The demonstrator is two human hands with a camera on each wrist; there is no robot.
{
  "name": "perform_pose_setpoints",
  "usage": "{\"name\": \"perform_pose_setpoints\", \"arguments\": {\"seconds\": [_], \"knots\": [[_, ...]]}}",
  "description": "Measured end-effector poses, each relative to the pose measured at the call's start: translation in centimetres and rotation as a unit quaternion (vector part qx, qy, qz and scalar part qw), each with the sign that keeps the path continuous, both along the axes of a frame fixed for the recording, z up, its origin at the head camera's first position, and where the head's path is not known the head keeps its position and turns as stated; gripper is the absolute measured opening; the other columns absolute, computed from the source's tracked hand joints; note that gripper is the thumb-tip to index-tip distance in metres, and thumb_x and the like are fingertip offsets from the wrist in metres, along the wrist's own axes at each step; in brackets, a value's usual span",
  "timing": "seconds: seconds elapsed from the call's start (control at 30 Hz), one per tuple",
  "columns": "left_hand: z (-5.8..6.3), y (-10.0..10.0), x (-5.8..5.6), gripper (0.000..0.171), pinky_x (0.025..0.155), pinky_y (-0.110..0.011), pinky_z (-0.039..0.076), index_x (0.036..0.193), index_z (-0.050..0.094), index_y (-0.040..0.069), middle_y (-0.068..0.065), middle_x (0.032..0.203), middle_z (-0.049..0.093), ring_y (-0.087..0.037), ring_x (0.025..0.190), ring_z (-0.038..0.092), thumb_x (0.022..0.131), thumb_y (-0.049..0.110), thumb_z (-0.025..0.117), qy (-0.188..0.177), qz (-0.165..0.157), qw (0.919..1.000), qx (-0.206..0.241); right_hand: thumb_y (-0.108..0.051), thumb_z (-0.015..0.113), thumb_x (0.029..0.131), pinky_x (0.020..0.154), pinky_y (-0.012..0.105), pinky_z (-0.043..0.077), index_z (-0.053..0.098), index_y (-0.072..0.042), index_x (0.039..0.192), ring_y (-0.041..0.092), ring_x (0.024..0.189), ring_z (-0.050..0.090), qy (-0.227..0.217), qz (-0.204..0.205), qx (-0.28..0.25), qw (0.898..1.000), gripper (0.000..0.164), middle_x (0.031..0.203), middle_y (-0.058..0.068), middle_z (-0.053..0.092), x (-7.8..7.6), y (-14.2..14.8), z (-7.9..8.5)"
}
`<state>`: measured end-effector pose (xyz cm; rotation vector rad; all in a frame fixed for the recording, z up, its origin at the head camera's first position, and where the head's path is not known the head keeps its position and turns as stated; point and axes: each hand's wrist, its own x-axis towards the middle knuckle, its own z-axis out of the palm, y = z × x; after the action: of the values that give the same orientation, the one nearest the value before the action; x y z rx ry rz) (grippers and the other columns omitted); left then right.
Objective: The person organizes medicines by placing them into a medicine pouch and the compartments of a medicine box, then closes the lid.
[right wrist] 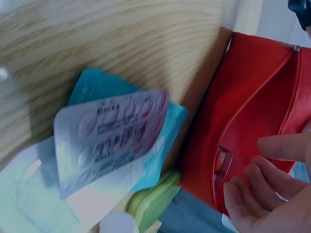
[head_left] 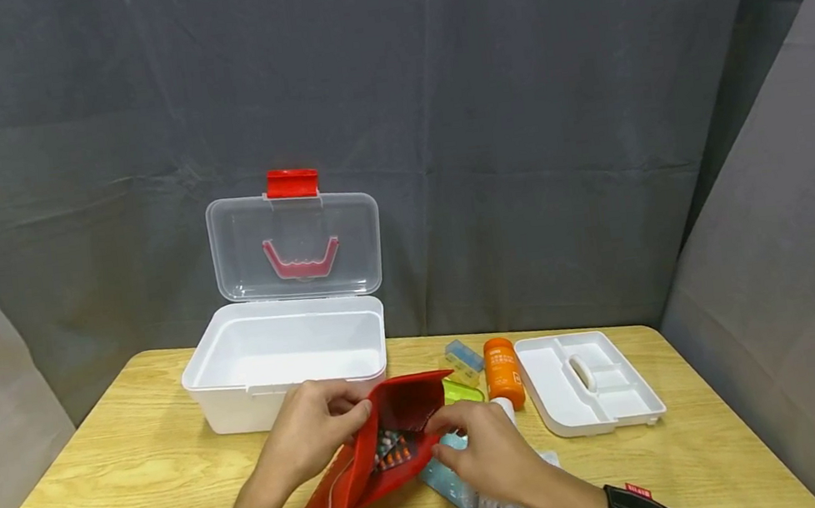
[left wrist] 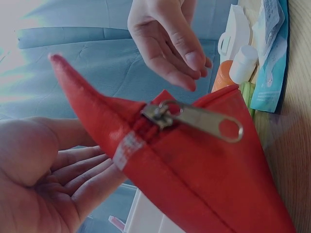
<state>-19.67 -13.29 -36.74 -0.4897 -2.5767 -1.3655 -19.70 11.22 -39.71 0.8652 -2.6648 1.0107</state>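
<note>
Head: one pouch [head_left: 360,467], between two hands; left hand [head_left: 319,425] pinching its rim, right hand [head_left: 488,448] loose at its mouth, holding nothing; one box [head_left: 227,407], one tray [head_left: 552,378], one orange bottle [head_left: 503,374]. Left wrist: one zip pull [left wrist: 206,122], one white bottle [left wrist: 244,64]. Right wrist: one blister pack [right wrist: 112,138] outside the pouch; one green case [right wrist: 158,196].

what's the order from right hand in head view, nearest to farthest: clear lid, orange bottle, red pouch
1. Red pouch: beside the right hand, to its left.
2. Orange bottle: just beyond the hand.
3. Clear lid: upright at back left.
</note>
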Motion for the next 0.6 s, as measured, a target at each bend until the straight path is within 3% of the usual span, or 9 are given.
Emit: {"name": "perform_pose_setpoints", "arguments": {"seconds": [0.37,0.43,0.6], "knots": [[0.1,0.0,0.0,0.007,0.063,-0.021,0.056,0.087,0.078,0.008,0.002,0.077,0.075,-0.005,0.069,0.068,0.088,0.007,0.071,0.001,0.005,1.0000,-0.004,-0.004,0.081,0.077,0.070,0.029,0.057,0.074,-0.013,0.088,0.018,0.079,0.069,0.018,-0.027,0.045,0.998,0.015,0.086,-0.001,0.074,-0.6,2.3,-0.3],[0.1,0.0,0.0,0.008,0.063,-0.021,0.056,0.087,0.078,0.008,0.002,0.077,0.075,-0.005,0.069,0.068,0.088,0.007,0.070,0.002,0.004,1.0000,-0.004,-0.007,0.082,0.076,0.069,0.028,0.054,0.073,-0.011,0.090,0.019,0.079,0.067,0.002,-0.026,0.061,0.998,0.017,0.085,0.002,0.073,-0.6,2.8,-0.5],[0.1,0.0,0.1,0.007,0.065,-0.021,0.055,0.088,0.078,0.009,0.003,0.078,0.075,-0.005,0.071,0.068,0.088,0.009,0.071,0.003,0.007,0.9999,-0.009,-0.015,0.086,0.075,0.066,0.031,0.049,0.070,-0.006,0.096,0.019,0.077,0.060,-0.100,-0.014,0.117,0.988,0.028,0.084,0.003,0.067,-0.7,4.0,-0.8]]}}
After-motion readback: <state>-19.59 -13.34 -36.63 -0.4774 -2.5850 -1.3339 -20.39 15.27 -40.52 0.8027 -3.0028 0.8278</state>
